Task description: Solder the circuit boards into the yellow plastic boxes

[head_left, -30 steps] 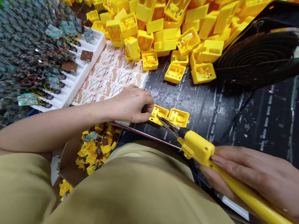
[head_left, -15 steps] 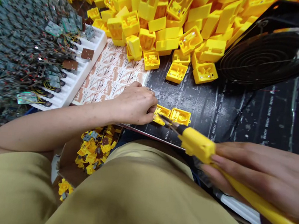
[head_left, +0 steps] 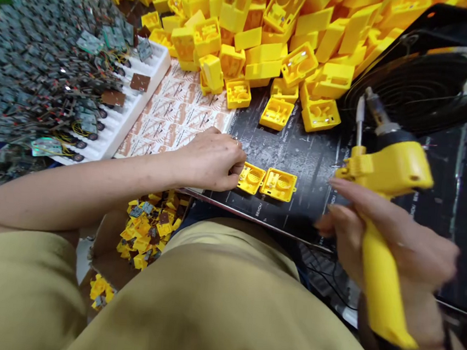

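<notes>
My left hand (head_left: 218, 160) rests on the bench edge, its fingers curled closed at the left side of a small yellow plastic casing (head_left: 253, 178). Part of that casing is hidden behind the fingers. A second yellow casing (head_left: 279, 184) lies open-side up just to its right. Over the right part of the bench, my right hand (head_left: 396, 240) is closed around the handle of a yellow soldering gun (head_left: 395, 168). Its metal tip and a thin feed tube point up and away, towards the fan (head_left: 406, 92), apart from both casings.
Yellow casings (head_left: 266, 51) are heaped along the back. At left, a white foam tray (head_left: 137, 100) carries many circuit boards (head_left: 50, 64) with wires. Printed sheets (head_left: 178, 98) lie beside it on the black bench (head_left: 301, 154). Below the edge, a box (head_left: 116, 230) holds yellow parts.
The soldering gun has lifted off the left casing and swung right and up with my right hand, its tip now pointing away. My left hand has stayed in place.
</notes>
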Tool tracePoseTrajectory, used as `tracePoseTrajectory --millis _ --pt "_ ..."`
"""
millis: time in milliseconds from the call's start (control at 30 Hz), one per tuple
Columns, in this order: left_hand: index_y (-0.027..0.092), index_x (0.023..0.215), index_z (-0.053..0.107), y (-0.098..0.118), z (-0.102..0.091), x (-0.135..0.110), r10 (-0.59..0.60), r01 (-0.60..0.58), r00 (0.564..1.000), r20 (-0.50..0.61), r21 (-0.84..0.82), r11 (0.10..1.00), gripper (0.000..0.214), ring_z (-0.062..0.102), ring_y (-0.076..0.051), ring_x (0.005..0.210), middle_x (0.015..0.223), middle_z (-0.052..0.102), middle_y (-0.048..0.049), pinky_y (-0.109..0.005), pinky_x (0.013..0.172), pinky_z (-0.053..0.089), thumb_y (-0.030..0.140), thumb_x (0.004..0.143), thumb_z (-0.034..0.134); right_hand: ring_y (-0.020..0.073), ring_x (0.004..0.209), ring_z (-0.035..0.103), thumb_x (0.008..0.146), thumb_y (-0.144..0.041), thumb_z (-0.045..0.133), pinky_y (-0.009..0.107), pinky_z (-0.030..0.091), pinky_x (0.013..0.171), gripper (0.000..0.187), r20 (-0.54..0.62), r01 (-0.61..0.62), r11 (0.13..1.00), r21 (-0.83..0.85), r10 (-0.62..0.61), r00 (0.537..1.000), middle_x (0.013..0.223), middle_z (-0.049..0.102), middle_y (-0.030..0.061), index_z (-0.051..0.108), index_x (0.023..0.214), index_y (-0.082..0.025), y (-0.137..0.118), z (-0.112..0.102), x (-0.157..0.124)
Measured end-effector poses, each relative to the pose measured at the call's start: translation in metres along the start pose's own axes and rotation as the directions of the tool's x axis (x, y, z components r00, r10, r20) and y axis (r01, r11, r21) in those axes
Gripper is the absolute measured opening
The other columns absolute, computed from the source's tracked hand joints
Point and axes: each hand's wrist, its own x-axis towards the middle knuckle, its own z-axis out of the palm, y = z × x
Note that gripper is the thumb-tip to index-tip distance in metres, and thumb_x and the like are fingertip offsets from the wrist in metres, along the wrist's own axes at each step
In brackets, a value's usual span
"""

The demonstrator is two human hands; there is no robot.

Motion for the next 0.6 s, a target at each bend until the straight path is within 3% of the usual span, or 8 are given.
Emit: tracePoseTrajectory --millis 100,200,300,367,433,533,600 --pt "0.019 0.077 0.067 -0.004 -0.003 -0.004 0.017 -0.017 1.000 -0.015 0.001 1.000 0.012 0.064 -0.020 0.082 0.081 0.069 -0.0030 -0.035 0.086 0.044 0.026 0.080 0.058 0.0109 0.075 0.071 0.089 -0.017 0.067 0.017 0.055 0.071 0.025 0.005 0.125 0.992 -0.002 -0.125 0.992 0.093 0.074 0.0003 0.061 0.112 -0.023 0.007 0.020 0.008" --pt "0.019 0.109 0.063 -0.013 -0.005 -0.013 0.031 -0.041 0.991 -0.128 -0.075 0.996 0.030 0.065 -0.024 0.099 0.107 0.070 -0.0069 -0.035 0.091 0.045 0.029 0.081 0.062 0.0193 0.088 0.072 0.084 -0.030 0.074 0.028 0.059 0.080 0.033 0.071 0.173 0.985 0.007 -0.173 0.982 0.106 0.072 0.0065 0.057 0.112 -0.022 0.012 0.028 0.010" --pt "0.016 0.136 0.047 -0.015 0.003 -0.018 0.154 -0.196 0.962 -0.225 -0.179 0.964 0.058 0.056 -0.028 0.125 0.144 0.052 -0.0149 -0.037 0.104 0.043 0.031 0.083 0.065 0.0258 0.097 0.070 0.083 -0.038 0.074 0.040 0.060 0.082 0.043 0.093 0.195 0.980 0.028 -0.197 0.976 0.117 0.068 0.0118 0.053 0.117 -0.021 0.017 0.029 0.007" --pt "0.012 0.143 0.040 -0.012 0.016 -0.017 0.285 -0.332 0.930 -0.231 -0.199 0.922 0.068 0.046 -0.028 0.138 0.152 0.043 -0.0189 -0.036 0.110 0.039 0.034 0.085 0.067 0.0272 0.098 0.069 0.086 -0.037 0.071 0.042 0.059 0.081 0.045 0.106 0.211 0.976 0.045 -0.215 0.971 0.122 0.066 0.0136 0.052 0.122 -0.019 0.019 0.031 0.005" --pt "0.009 0.148 0.035 -0.010 0.030 -0.013 0.341 -0.380 0.914 -0.219 -0.172 0.909 0.069 0.049 -0.025 0.135 0.149 0.048 -0.0192 -0.033 0.107 0.043 0.032 0.089 0.063 0.0260 0.091 0.070 0.089 -0.034 0.067 0.040 0.059 0.075 0.043 0.120 0.255 0.966 0.051 -0.259 0.958 0.119 0.066 0.0135 0.052 0.125 -0.018 0.022 0.037 0.006" --pt "0.012 0.153 0.031 -0.010 0.043 -0.013 0.270 -0.287 0.941 -0.202 -0.057 0.956 0.066 0.063 -0.024 0.111 0.125 0.066 -0.0151 -0.033 0.089 0.050 0.027 0.093 0.056 0.0236 0.085 0.071 0.092 -0.031 0.062 0.034 0.059 0.069 0.040 0.096 0.320 0.947 0.023 -0.321 0.942 0.114 0.068 0.0117 0.052 0.128 -0.017 0.022 0.050 0.011" --pt "0.011 0.153 0.029 -0.014 0.042 -0.020 0.228 -0.235 0.952 -0.204 -0.010 0.972 0.067 0.065 -0.025 0.102 0.111 0.071 -0.0131 -0.036 0.086 0.050 0.033 0.095 0.053 0.0234 0.091 0.071 0.092 -0.031 0.063 0.033 0.060 0.072 0.043 0.060 0.332 0.943 -0.001 -0.332 0.941 0.119 0.067 0.0120 0.050 0.131 -0.018 0.019 0.060 0.013"
